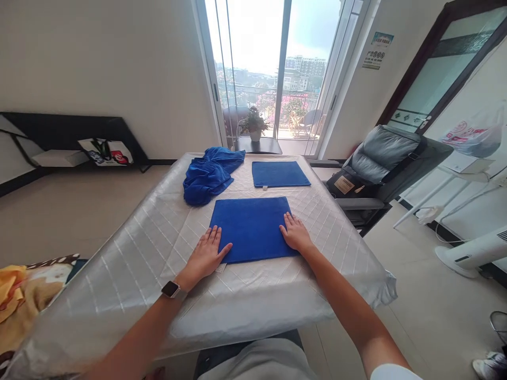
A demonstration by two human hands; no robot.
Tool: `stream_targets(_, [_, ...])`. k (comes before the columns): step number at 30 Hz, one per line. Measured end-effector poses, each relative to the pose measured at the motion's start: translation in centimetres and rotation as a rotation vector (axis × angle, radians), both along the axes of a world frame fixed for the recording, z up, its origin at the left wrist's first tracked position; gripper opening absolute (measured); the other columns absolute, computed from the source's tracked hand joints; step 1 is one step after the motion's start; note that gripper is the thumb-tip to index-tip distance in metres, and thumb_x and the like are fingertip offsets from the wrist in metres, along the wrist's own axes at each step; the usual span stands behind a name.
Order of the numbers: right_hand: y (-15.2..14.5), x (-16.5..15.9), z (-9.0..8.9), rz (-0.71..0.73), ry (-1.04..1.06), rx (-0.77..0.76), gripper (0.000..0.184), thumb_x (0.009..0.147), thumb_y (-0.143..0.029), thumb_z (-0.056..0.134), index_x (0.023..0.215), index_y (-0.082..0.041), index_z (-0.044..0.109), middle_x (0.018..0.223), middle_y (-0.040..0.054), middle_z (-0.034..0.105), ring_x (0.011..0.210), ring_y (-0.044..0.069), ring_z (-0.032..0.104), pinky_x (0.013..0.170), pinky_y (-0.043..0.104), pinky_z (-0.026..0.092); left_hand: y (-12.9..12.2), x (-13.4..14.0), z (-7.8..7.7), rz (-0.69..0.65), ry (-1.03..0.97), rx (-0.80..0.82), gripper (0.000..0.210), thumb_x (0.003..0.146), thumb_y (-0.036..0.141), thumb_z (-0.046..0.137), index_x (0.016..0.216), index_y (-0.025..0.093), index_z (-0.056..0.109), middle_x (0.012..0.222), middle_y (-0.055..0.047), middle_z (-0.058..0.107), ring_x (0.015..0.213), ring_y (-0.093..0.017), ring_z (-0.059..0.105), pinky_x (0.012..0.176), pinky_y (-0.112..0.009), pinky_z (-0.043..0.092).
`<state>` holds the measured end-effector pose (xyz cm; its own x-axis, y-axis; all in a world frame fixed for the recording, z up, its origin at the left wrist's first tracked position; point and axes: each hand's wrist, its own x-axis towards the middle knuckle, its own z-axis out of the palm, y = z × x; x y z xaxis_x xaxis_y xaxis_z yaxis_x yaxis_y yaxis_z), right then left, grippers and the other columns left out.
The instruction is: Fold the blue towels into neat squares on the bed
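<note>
A blue cloth (253,229), folded into a flat rectangle, lies in front of me on the table. My left hand (206,253) rests flat on its left edge, fingers stretched out and thumb apart. On the right edge lies my right hand (294,232), also open, with its palm down. Behind it, to the right, is a second folded blue cloth (280,174) with a small pale tag at its front edge. A crumpled blue cloth (209,177) sits in a loose heap at the back left.
A silvery quilted cover (138,274) drapes over the table. A potted plant (255,124) stands on a chair beyond the far edge. To the right is a grey recliner (388,163) with a black bag on it. Patterned fabric (35,295) lies at the lower left.
</note>
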<state>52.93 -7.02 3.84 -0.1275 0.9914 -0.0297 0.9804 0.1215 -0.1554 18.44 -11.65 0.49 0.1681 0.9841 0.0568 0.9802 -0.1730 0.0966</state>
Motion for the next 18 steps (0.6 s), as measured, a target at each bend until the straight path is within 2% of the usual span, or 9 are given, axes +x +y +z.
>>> stream_targets(3, [-0.7, -0.1, 0.7, -0.006, -0.028, 0.003, 0.066, 0.107, -0.046, 0.022, 0.163, -0.011, 0.024, 0.169, 0.0078, 0.021, 0.157, 0.025, 0.017, 0.126, 0.041, 0.014, -0.3, 0.6, 0.4, -0.016, 0.009, -0.002, 0.087, 0.099, 0.066, 0.017, 0.161, 0.005, 0.024, 0.168, -0.017, 0.02, 0.157, -0.029, 0.016, 0.125, -0.045, 0.021])
stream_targets(6, [-3.1, 0.1, 1.1, -0.005, -0.054, -0.005, 0.067, 0.107, -0.047, 0.023, 0.162, -0.009, 0.023, 0.169, 0.0086, 0.02, 0.156, 0.028, 0.018, 0.126, 0.045, 0.015, -0.6, 0.8, 0.6, -0.03, 0.012, -0.02, 0.089, 0.099, 0.067, 0.017, 0.16, 0.003, 0.023, 0.168, -0.019, 0.018, 0.157, -0.029, 0.015, 0.125, -0.045, 0.021])
stream_targets(11, [-8.2, 0.4, 0.4, 0.005, -0.022, -0.022, 0.066, 0.107, -0.048, 0.019, 0.164, -0.014, 0.02, 0.17, 0.0035, 0.016, 0.157, 0.025, 0.015, 0.127, 0.043, 0.016, -0.6, -0.3, 1.3, -0.077, 0.041, -0.119, 0.091, 0.097, 0.07, 0.022, 0.16, 0.004, 0.024, 0.169, -0.017, 0.016, 0.157, -0.028, 0.013, 0.126, -0.044, 0.02])
stream_targets(14, [-9.2, 0.4, -0.1, -0.017, 0.003, -0.015, 0.064, 0.107, -0.043, 0.017, 0.164, -0.014, 0.019, 0.17, 0.0023, 0.015, 0.157, 0.023, 0.014, 0.128, 0.042, 0.014, -0.3, -0.5, 2.2, -0.077, 0.081, -0.165, 0.091, 0.096, 0.071, 0.029, 0.158, 0.005, 0.031, 0.167, -0.018, 0.023, 0.155, -0.03, 0.02, 0.125, -0.045, 0.022])
stream_targets(16, [-9.1, 0.3, -0.2, -0.024, 0.012, -0.012, 0.062, 0.107, -0.04, 0.018, 0.164, -0.015, 0.019, 0.17, 0.0028, 0.015, 0.157, 0.022, 0.015, 0.128, 0.042, 0.014, -0.2, 0.6, 2.9, -0.083, 0.085, -0.127, 0.088, 0.097, 0.07, 0.031, 0.156, 0.004, 0.038, 0.164, -0.02, 0.029, 0.154, -0.032, 0.026, 0.124, -0.046, 0.025])
stream_targets(18, [-8.8, 0.3, -0.3, -0.037, 0.012, -0.005, 0.062, 0.107, -0.037, 0.019, 0.164, -0.014, 0.02, 0.17, 0.004, 0.016, 0.157, 0.02, 0.016, 0.128, 0.041, 0.014, -0.3, 3.4, 3.6, -0.154, 0.049, -0.06, 0.085, 0.098, 0.068, 0.031, 0.154, 0.004, 0.042, 0.163, -0.02, 0.032, 0.153, -0.031, 0.028, 0.124, -0.044, 0.027])
